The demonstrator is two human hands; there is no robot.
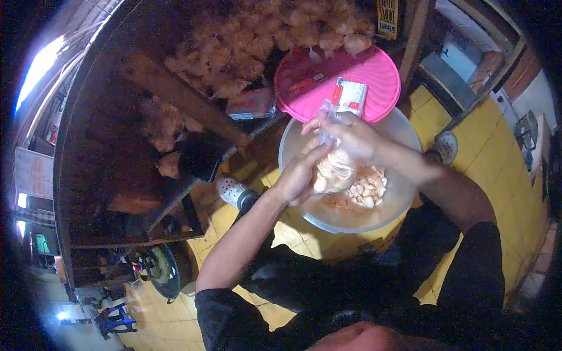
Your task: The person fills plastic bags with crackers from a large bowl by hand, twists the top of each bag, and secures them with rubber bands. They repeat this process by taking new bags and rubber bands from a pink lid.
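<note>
A clear plastic bag [335, 169] filled with pale, flat pieces hangs over a large translucent tub [307, 217]. My left hand [297, 175] is wrapped round the side of the bag. At the bag's gathered neck, my right hand [354, 137] has its fingers closed on the plastic. More pale pieces [367, 190] lie in the bottom of the tub. Across the tub's far rim rests a pink lid [380, 79], with a white and red packet [351, 95] on it, just beyond my right hand.
A dark wooden shelf unit [99, 146] with many filled bags [222, 52] stands at the left and far side. Another packet [252, 105] lies by the lid. A black and yellow box [387, 17] is at the top. Yellow tiles [489, 199] cover the floor.
</note>
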